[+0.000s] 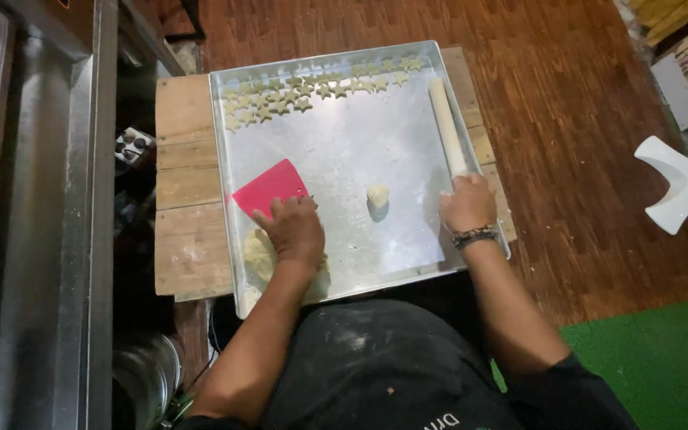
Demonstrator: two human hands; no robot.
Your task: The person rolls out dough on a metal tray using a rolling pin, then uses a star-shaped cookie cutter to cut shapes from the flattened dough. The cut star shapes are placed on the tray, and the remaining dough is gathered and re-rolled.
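A: Head view: left hand (296, 231) grasps one red dough scraper (271, 188), partly hiding the dough slab (259, 253). Star count?

B: Unreadable; stars (312, 89) blur together. Right hand (467, 204) grips one rolling pin (447, 126). One dough ball (377, 194) lies mid-tray (344, 135).

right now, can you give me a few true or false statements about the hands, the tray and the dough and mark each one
1. The left hand holds a red scraper. True.
2. The right hand grips a knife. False: it grips the near end of a rolling pin.
3. Star-shaped dough pieces lie along the far edge of the tray. True.
4. The small dough ball sits on the wooden floor. False: it sits on the tray between the hands.
5. The tray rests on a glass table. False: it rests on a wooden table.
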